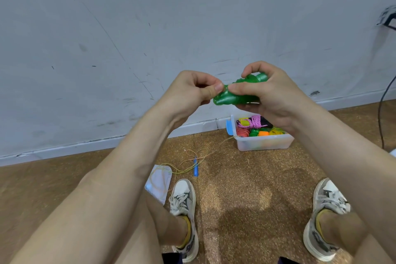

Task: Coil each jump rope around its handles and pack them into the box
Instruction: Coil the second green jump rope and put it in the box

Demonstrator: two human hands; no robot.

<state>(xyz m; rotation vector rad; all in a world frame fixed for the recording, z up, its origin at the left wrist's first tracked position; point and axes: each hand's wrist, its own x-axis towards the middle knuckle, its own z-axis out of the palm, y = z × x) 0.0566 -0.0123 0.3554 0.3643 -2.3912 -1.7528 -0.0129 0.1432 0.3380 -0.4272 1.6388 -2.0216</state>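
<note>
Bare forearms (102,178) reach forward. The left hand (192,90) pinches one end of a coiled green rope (227,99). The right hand (270,94) curls round its handles, held above the box (265,143) on the floor.

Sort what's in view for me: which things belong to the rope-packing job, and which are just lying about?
Job: green plastic jump rope wound round its handles, held up; clear plastic box of coiled ropes; loose multicoloured rope with a blue handle, uncoiled.
Lying about: pale flat plastic piece by the left shoe; black cable at the right edge.
</note>
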